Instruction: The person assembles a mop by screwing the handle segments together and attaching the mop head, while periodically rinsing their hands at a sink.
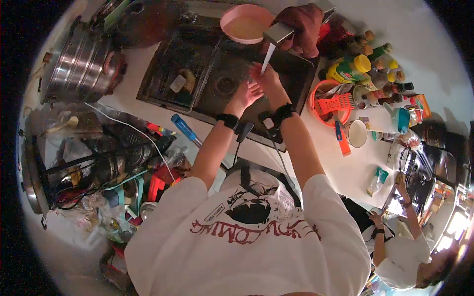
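My right hand (266, 79) is in the stream of water (268, 57) that falls from a square-ended metal faucet (279, 32). Close beside it, my left hand (245, 94) has its fingers spread, palm turned toward the right hand. Neither hand holds anything that I can see. Both are above the right basin of a dark double sink (207, 106). Each wrist wears a black band. A brownish-red cloth (301, 29) hangs over the faucet's body.
A pink basin (247, 23) stands behind the sink. To the right are an orange container (326, 96), an orange grater (335, 103), a white mug (356, 133) and several bottles. A steel steamer pot (81, 64) stands left. Another person (402, 251) works at far right.
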